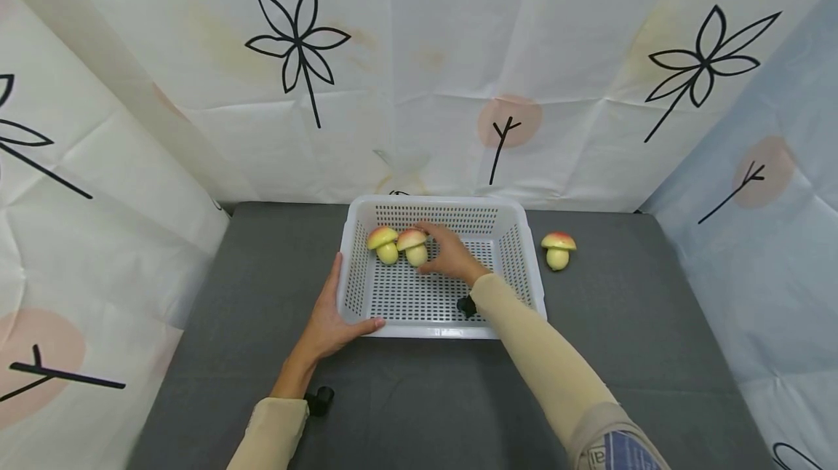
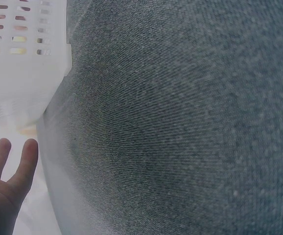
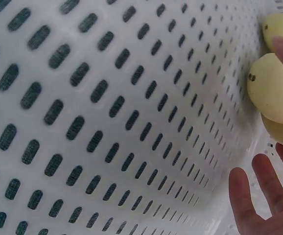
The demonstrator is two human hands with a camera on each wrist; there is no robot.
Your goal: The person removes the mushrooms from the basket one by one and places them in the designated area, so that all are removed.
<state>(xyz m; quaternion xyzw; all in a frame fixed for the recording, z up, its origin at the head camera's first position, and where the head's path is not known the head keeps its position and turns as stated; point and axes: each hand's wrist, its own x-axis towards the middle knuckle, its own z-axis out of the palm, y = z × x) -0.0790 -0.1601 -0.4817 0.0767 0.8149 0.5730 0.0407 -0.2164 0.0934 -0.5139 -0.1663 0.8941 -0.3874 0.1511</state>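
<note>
A white perforated plastic basket (image 1: 419, 332) stands on the grey cloth. Inside it, towards the left, are two toy mushrooms with red-yellow caps: a left mushroom (image 1: 386, 253) and, beside it, a second mushroom (image 1: 416, 255). My right hand (image 1: 452, 255) reaches into the basket and holds the second mushroom, thumb by the pale stem (image 3: 271, 93) and fingers at the cap. Along the basket's left wall lies my left hand (image 1: 330, 324), its fingers straight and its thumb on the front rim. In the left wrist view, the left hand's fingers (image 2: 26, 164) are extended and spread.
A third toy mushroom (image 1: 558, 250) stands upright on the grey cloth (image 1: 609, 353), right of the basket. White printed fabric (image 1: 432, 70) hangs at the back and on both sides.
</note>
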